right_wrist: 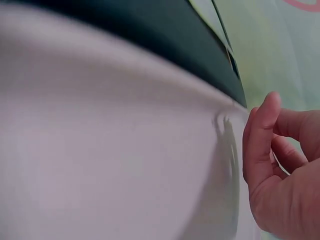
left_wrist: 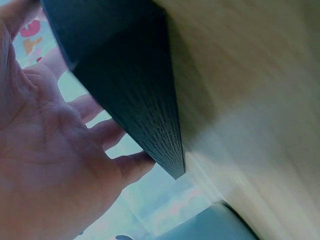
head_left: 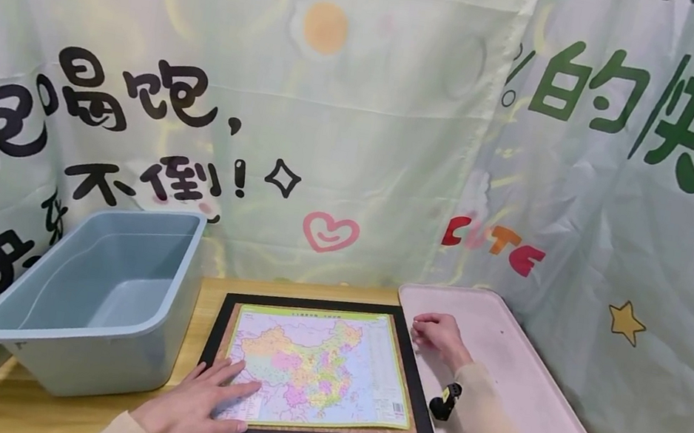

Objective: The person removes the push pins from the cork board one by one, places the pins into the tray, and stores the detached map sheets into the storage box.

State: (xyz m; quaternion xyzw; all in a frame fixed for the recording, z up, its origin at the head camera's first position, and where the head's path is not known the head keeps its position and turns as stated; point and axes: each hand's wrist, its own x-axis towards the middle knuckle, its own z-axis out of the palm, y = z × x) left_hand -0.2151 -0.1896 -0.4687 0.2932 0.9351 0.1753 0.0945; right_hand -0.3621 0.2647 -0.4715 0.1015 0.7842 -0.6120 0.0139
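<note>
A map (head_left: 298,366) with a green border lies on a brown board inside a black frame (head_left: 407,353) on the table. My left hand (head_left: 199,396) rests on the frame's lower left corner, its fingers spread over the map's edge. In the left wrist view, this hand's palm (left_wrist: 55,155) shows beside the dark frame side (left_wrist: 135,95). Over the left part of the pink tray (head_left: 518,377), close to the frame's right edge, is my right hand (head_left: 443,336). Its fingers (right_wrist: 262,130) are curled, thumb and fingertips close together, and no object shows between them.
A deep blue-grey bin (head_left: 93,336) stands left of the frame. Small dark specks (head_left: 502,332) dot the tray. Printed cloth (head_left: 356,158) hangs behind and beside the wooden table (head_left: 309,289). A small black device (head_left: 444,402) sits at my right wrist.
</note>
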